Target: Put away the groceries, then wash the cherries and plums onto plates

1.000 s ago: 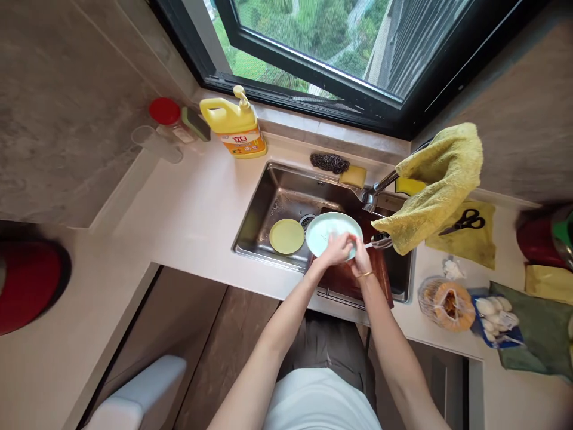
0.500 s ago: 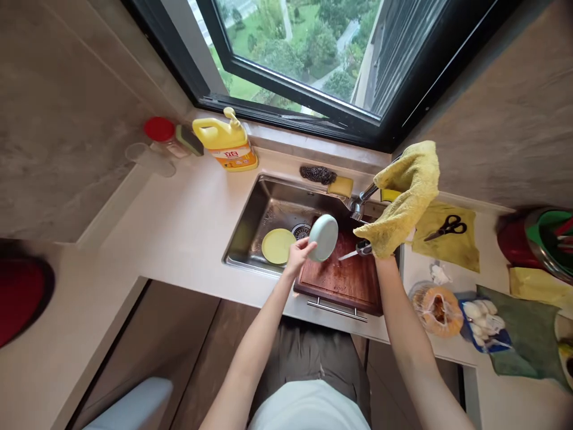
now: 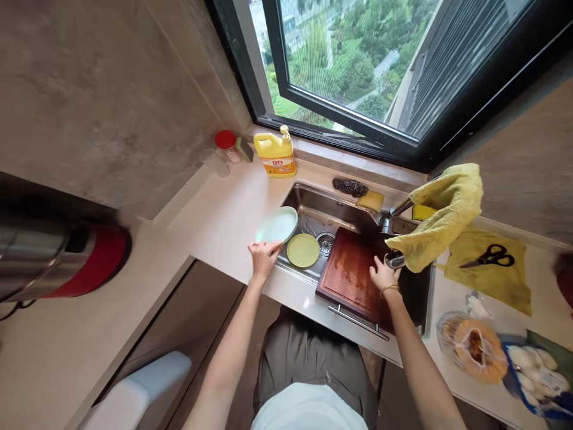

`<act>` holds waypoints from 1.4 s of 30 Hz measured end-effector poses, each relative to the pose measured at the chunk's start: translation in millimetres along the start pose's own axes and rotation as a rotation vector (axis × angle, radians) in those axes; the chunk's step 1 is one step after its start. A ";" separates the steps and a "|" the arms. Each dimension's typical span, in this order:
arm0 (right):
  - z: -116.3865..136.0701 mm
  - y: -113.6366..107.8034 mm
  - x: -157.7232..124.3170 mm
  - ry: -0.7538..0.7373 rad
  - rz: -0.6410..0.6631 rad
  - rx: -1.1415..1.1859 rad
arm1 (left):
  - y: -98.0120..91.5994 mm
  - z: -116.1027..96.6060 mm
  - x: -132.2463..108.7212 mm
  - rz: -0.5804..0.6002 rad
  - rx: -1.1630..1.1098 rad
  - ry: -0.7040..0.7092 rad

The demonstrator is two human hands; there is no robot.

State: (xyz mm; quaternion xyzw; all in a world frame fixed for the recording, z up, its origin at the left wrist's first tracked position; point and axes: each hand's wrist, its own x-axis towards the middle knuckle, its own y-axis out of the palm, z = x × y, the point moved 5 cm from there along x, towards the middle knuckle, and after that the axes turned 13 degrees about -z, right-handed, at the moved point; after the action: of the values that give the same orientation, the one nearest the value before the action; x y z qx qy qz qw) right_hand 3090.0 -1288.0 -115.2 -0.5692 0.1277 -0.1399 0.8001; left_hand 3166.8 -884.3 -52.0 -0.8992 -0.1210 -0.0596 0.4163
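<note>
Left hand [image 3: 265,258]: grip pinching the near rim of the pale plate [image 3: 276,226].
Pale plate: at the left edge of the sink [image 3: 331,206].
Yellow plate [image 3: 303,251]: in the sink, beside the drain [image 3: 325,243].
Right hand [image 3: 385,275]: at the spout [image 3: 395,261], over the board [image 3: 351,275]; cannot tell whether its grip holds anything.

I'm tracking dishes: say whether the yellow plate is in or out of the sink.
In: the yellow plate shows wholly inside the sink, beside the drain.
</note>
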 end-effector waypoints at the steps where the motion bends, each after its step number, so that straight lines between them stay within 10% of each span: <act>1: 15.6 6.1 -14.5 -0.002 -0.012 -0.066 | -10.4 13.8 4.5 -0.020 0.091 0.038; 7: 131.2 35.5 -69.7 -0.026 -0.006 0.194 | -22.4 109.0 34.8 0.032 0.393 0.113; 11: 179.3 39.7 -89.2 0.032 0.023 0.253 | -14.2 135.3 41.3 0.094 0.505 0.241; 14: 187.1 24.3 -111.0 0.130 -0.129 0.296 | 2.0 103.3 31.8 0.122 0.440 0.392; 17: 168.2 1.4 -149.5 0.372 -0.314 0.288 | 38.5 22.3 -13.0 0.445 0.151 0.625; 22: 114.7 -29.3 -275.3 0.696 -0.447 0.264 | 56.3 -120.4 -175.8 1.081 -0.065 1.328; 28: 72.1 -20.4 -570.9 1.394 -0.844 0.215 | 13.1 -193.1 -416.0 1.368 -0.245 1.874; 36: 155.4 81.5 -956.8 2.053 -1.277 0.067 | -150.3 -124.3 -787.4 2.065 -0.652 2.026; 42: 158.6 60.0 -1156.0 2.115 -1.384 -0.033 | -251.0 -93.6 -977.5 2.307 -0.651 1.982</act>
State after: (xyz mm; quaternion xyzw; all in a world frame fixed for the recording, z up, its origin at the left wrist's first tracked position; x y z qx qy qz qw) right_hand 2079.3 -703.6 -69.2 -0.1369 0.3814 -0.9123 0.0597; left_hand 2157.2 -963.3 -10.5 -0.1530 0.9426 -0.2907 -0.0605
